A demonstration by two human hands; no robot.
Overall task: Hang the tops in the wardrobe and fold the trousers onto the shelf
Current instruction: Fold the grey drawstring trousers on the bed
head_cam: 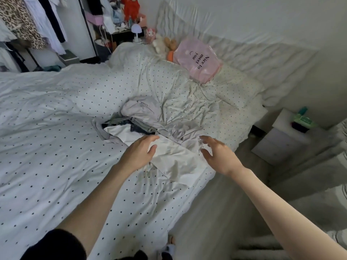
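Observation:
A heap of crumpled clothes lies on the dotted duvet near the bed's right edge: a white garment (174, 158) in front, a pale grey one (144, 109) behind, and a dark piece (139, 127) between them. My left hand (139, 152) hovers over the white garment's left side, fingers spread and relaxed, holding nothing. My right hand (218, 155) reaches in at the garment's right side, fingers spread and slightly curved, also empty. Clothes hang on a rail (32, 25) at the far left.
The bed (47, 147) fills the left and middle. A pink bag (197, 62) and soft toys (165, 45) sit by the padded headboard. A white nightstand (285, 139) with small items stands right of the bed. A cluttered table (120, 32) is behind.

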